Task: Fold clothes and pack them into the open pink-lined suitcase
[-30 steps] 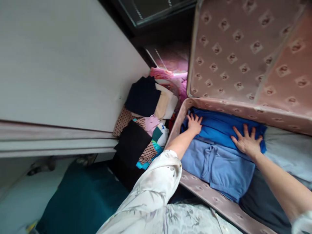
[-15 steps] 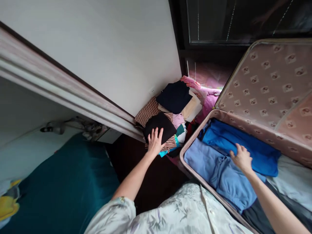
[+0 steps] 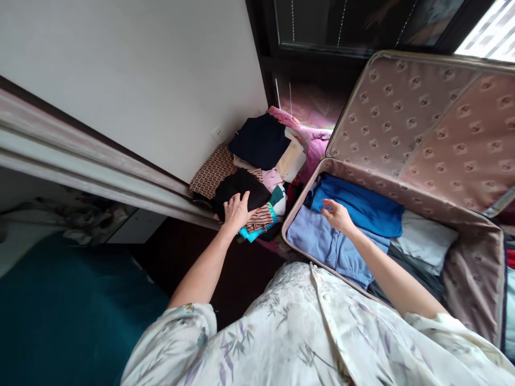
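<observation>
The left hand (image 3: 236,210) is flat on a black folded garment (image 3: 240,191), fingers spread and laid over its near edge, not clearly pinching it, so it's more a press than a grip as far as I can tell. That black piece sits on top of a messy clothes pile (image 3: 257,177) on the floor, right against the white wall (image 3: 140,80). Under and beside the left hand there's a striped piece (image 3: 260,217) with a teal one (image 3: 251,233) poking out below it. Beyond the fingertips you get a brown patterned cloth (image 3: 213,171), a navy fold (image 3: 259,140), something cream (image 3: 292,161), and pink fabric (image 3: 309,147) at the far end.

The right hand (image 3: 337,214) is loosely open, fingers slightly curled, hovering just above or barely touching the clothes in the open suitcase (image 3: 475,268); can't tell if there's real contact, and it holds nothing. Directly beyond it lies a bright blue shirt (image 3: 362,206), and beneath the hand a lighter blue garment (image 3: 322,241). Off to the right of that hand are a pale grey piece (image 3: 426,241) and a dark one (image 3: 414,273) nearer the body. The lid (image 3: 422,123), lined in a pinkish patterned fabric, stands up behind it all.

The two hands are well apart, suitcase rim between them. Near the left elbow is a teal bed (image 3: 72,311).
</observation>
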The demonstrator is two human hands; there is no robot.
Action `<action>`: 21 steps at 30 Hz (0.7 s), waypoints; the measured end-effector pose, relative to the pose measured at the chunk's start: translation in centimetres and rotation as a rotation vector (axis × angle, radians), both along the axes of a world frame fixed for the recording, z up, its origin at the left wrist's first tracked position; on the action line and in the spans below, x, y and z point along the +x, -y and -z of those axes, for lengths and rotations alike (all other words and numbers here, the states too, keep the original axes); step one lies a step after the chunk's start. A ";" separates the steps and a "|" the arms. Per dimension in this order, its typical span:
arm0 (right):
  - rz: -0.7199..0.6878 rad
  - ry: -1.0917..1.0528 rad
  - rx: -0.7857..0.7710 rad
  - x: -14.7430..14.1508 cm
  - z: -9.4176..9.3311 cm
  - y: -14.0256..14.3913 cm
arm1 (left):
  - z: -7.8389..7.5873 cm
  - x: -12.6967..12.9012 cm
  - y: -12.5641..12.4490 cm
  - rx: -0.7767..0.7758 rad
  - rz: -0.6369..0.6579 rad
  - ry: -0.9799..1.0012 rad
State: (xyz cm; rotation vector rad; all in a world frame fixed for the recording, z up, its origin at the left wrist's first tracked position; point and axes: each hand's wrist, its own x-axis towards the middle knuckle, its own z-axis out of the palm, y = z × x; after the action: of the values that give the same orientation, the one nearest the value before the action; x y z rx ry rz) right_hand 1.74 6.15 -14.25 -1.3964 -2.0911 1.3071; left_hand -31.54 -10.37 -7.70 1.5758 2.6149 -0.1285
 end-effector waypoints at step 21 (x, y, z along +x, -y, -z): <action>-0.232 -0.189 -0.200 -20.6 -2.3 7.0 | -3.5 -6.7 -1.6 0.208 -0.009 0.217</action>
State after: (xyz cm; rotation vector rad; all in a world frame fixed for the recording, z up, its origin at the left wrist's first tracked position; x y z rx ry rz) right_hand -18.85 -0.85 -11.93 -1.0741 -2.0879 1.7098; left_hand -38.25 -8.78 -4.16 1.5379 2.5313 0.3072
